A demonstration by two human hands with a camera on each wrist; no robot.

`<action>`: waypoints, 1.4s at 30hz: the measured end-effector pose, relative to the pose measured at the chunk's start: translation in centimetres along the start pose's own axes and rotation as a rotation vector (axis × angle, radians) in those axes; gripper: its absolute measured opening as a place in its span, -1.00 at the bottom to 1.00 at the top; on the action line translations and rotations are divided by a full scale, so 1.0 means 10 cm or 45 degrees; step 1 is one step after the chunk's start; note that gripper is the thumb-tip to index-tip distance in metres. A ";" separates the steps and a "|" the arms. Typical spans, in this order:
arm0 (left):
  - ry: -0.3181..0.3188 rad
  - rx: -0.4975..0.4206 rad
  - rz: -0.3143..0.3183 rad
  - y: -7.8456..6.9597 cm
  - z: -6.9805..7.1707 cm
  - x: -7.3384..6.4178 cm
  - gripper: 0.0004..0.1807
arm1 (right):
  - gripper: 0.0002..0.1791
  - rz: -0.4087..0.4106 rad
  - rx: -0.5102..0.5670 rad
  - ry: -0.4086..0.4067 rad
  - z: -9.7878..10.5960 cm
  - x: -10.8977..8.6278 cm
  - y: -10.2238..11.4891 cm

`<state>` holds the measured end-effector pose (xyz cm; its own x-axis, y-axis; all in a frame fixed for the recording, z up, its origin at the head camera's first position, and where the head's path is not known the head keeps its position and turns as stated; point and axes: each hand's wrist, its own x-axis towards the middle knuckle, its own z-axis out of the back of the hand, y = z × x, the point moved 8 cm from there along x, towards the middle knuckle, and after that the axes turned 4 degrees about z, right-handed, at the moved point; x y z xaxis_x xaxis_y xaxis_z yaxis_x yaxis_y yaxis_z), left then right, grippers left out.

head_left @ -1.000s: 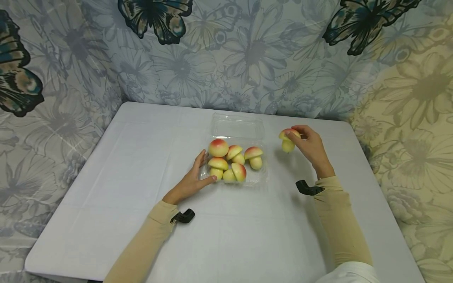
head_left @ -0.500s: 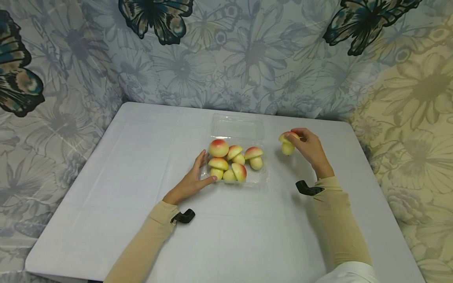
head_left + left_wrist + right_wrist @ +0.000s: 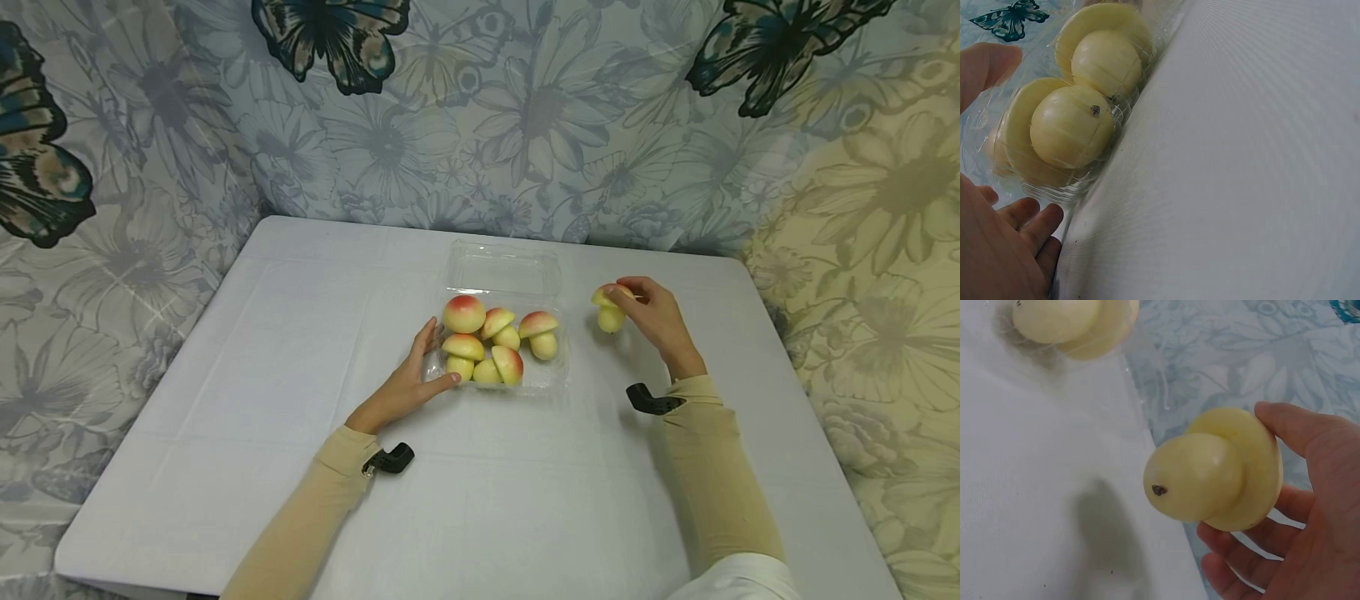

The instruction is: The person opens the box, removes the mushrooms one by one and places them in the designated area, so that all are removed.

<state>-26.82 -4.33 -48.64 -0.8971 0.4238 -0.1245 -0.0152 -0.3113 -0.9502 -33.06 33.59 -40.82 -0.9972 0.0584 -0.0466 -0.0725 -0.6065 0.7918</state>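
Observation:
In the head view, a clear plastic clamshell box lies on the white table with its lid folded back. Inside are several artificial mushrooms with yellow stems and red-tinged caps. My left hand spans the box's near left corner, thumb by the front wall and fingers along the left side. Right of the box, my right hand pinches another artificial mushroom by its cap, holding it above the table. The right wrist view shows its stem end, with a dark spot, facing the camera.
A white cloth covers the table, whose back edge stands near a flower-patterned fabric wall. Butterfly decorations hang on the fabric. Each wrist wears a black camera mount.
My right hand has come down slightly toward the table with the mushroom. The left hand and the box stay where they were.

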 end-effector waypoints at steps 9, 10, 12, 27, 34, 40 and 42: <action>0.001 0.010 -0.009 0.00 0.00 0.00 0.15 | -0.14 -0.018 0.009 0.025 -0.03 0.02 -0.06; 0.000 0.009 -0.008 0.00 0.00 0.00 0.15 | -0.14 -0.017 0.010 0.024 -0.04 0.02 -0.06; 0.000 0.013 -0.011 -0.01 0.00 0.00 0.15 | -0.14 -0.015 0.010 0.024 -0.04 0.03 -0.07; -0.002 0.014 -0.005 0.00 0.00 -0.01 0.16 | -0.12 -0.047 0.003 0.041 -0.08 0.06 -0.15; -0.002 0.016 -0.005 0.00 0.00 -0.01 0.15 | -0.10 -0.061 -0.005 0.050 -0.10 0.08 -0.20; 0.004 0.012 -0.009 -0.02 0.00 -0.01 0.13 | -0.12 -0.063 -0.015 0.056 -0.13 0.08 -0.23; 0.005 0.016 -0.012 -0.02 0.00 -0.01 0.13 | -0.12 -0.066 -0.023 0.058 -0.13 0.08 -0.24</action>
<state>-26.75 -4.30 -48.42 -0.8953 0.4300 -0.1166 -0.0294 -0.3181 -0.9476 -33.76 34.00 -43.54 -0.9919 0.0546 -0.1151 -0.1241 -0.6176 0.7766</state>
